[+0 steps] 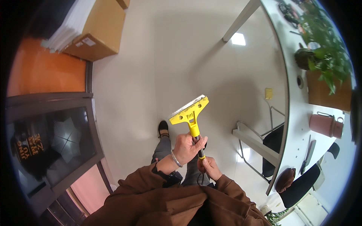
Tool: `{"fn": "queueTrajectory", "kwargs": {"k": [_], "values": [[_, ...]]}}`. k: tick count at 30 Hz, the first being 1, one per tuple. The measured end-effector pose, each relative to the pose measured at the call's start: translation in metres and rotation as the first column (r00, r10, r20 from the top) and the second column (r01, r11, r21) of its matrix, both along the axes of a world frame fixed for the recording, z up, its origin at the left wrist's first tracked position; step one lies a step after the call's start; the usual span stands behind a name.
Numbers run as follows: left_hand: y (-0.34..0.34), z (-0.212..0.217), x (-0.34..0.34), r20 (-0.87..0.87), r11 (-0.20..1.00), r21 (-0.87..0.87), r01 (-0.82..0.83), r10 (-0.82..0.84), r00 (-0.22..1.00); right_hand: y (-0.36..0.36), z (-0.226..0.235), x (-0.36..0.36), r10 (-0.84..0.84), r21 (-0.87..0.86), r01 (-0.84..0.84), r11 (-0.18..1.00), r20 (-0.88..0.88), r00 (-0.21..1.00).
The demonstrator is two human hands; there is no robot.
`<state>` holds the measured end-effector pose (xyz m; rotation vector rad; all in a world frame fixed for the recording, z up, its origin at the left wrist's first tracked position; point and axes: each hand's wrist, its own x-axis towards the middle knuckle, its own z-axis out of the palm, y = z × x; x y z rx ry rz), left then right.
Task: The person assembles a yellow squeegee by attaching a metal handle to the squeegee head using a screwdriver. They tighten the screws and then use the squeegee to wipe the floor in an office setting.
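Observation:
A scraper point(190, 115) with a wide yellow head and a dark handle is held out in front of me, above the floor. Its blade edge points away from me, tilted up toward the right. My left hand point(184, 147), with a silver bangle at the wrist, is closed around the upper part of the handle, just below the yellow neck. Farther down, my right hand point(209, 167) grips the lower end, with the thumb along the handle. A dark cord loop hangs beneath that hand. Brown sleeves cover both forearms.
A white desk point(292, 109) runs along the right, bearing a potted plant point(324, 49), a pink cup point(326, 125) and a knife-like tool point(309, 152). Under it stands a black chair point(272, 150). At left are a cardboard box point(100, 32) and a dark-framed glass panel point(56, 139).

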<state>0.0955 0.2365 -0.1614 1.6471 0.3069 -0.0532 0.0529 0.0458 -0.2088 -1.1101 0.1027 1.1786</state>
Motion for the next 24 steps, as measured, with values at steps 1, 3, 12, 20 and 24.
{"fn": "queueTrajectory", "kwargs": {"k": [1, 3, 12, 20, 24], "values": [[0.002, 0.011, 0.005, 0.016, 0.999, 0.023, 0.046, -0.047, 0.999, 0.002, 0.006, 0.004, -0.019, 0.008, 0.019, 1.0, 0.042, 0.999], [0.008, 0.034, 0.012, 0.072, 0.992, 0.063, 0.11, -0.115, 0.991, 0.004, 0.021, 0.01, -0.048, 0.01, 0.047, 0.999, 0.117, 0.992], [0.0, 0.132, 0.042, 0.368, 0.978, -0.205, 0.044, 0.035, 0.929, -0.013, 0.096, 0.028, -0.151, 0.093, 0.127, 0.987, 0.326, 0.933], [-0.043, 0.206, 0.057, 0.423, 0.968, -0.249, 0.03, 0.081, 0.902, -0.053, 0.14, 0.047, -0.158, 0.131, 0.114, 0.985, 0.398, 0.904], [-0.056, 0.225, 0.055, 0.502, 0.955, -0.29, 0.056, 0.102, 0.859, -0.067, 0.152, 0.058, -0.146, 0.15, 0.085, 0.985, 0.463, 0.874]]}}
